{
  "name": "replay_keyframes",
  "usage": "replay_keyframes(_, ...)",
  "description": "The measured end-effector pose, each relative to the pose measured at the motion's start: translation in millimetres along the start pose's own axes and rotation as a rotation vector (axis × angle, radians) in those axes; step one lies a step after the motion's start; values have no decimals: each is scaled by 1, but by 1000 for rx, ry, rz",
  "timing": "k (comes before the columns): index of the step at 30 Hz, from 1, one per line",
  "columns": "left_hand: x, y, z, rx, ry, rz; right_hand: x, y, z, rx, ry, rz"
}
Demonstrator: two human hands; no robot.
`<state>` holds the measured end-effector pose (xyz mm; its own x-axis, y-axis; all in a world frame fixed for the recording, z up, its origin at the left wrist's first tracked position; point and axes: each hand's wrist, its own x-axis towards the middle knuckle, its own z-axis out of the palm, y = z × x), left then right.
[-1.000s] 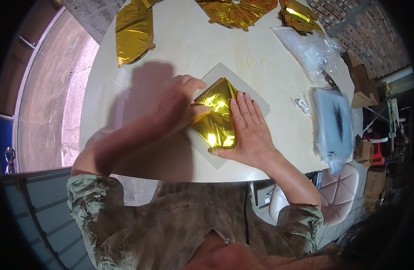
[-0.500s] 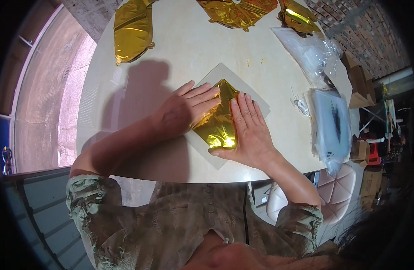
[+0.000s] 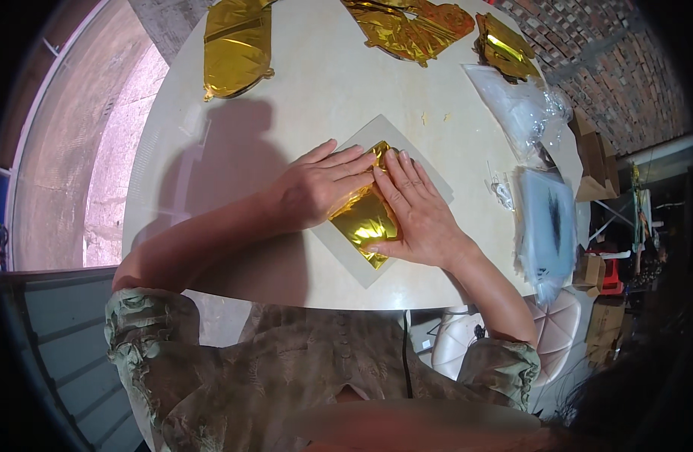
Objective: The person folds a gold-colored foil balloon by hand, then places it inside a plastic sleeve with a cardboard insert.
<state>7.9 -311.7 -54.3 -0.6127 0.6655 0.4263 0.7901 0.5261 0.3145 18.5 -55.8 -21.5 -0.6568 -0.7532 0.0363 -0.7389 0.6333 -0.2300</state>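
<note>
A folded gold foil balloon [image 3: 367, 217] lies flat on a grey square sheet [image 3: 377, 126] set cornerwise on the table. My left hand [image 3: 321, 183] rests along its left edge, palm down with the fingers stretched out and pointing to the upper right. From the other side my right hand [image 3: 418, 207] lies flat over the right part of the foil, fingers straight and thumb apart across its near end. The fingertips of both hands come close together near the foil's far end. Each palm covers part of the foil.
More flat gold foil balloons lie at the far left [image 3: 238, 53], far middle [image 3: 414, 32] and far right [image 3: 506, 49]. Clear plastic bags [image 3: 508, 102] and a stack of clear sleeves [image 3: 546, 226] line the right edge. A quilted chair [image 3: 557, 331] stands beside the pale table [image 3: 301, 83].
My right hand has shifted inward over the foil, its fingertips now nearer my left hand. The foil's right side is folded in, leaving a narrower strip showing. The view has shifted slightly.
</note>
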Motion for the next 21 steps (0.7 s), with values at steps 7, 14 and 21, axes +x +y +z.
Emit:
replay_keyframes(7, 4, 9, -12, -77, 175, -221, 1, -2, 0, -30, -26, 16)
replay_keyframes(14, 15, 14, -42, -129, -22, -600, -2, -1, 2, -38, -18, 31)
replay_keyframes(21, 44, 5, -63, -191, -406, -974, -1, -2, 8, -26, 45, 12)
